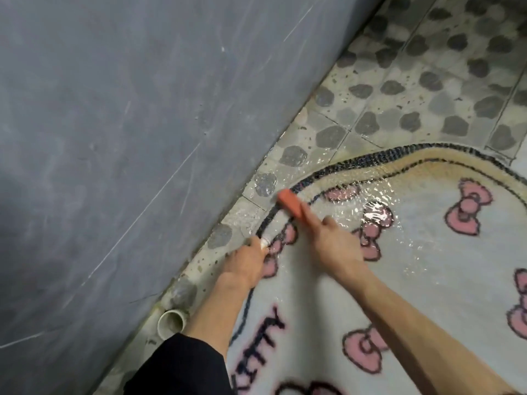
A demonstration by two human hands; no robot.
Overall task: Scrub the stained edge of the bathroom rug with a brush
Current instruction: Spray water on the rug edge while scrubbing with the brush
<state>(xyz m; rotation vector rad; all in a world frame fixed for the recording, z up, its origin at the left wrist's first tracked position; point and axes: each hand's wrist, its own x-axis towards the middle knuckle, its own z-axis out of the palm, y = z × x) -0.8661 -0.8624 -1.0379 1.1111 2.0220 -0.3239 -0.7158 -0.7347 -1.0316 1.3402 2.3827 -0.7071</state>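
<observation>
A wet white bathroom rug with pink bows and a dark rim lies on the floor. Its far border is yellowed. My right hand grips an orange brush whose head sits on the rug's dark edge at the left curve. My left hand pinches the rug's edge just below the brush, with fingers curled on it. Water shines on the rug around the brush.
A grey wall runs diagonally close along the rug's left side. Wet pebble-pattern floor tiles stretch beyond the rug. A white pipe end stands at the wall's foot near my left forearm.
</observation>
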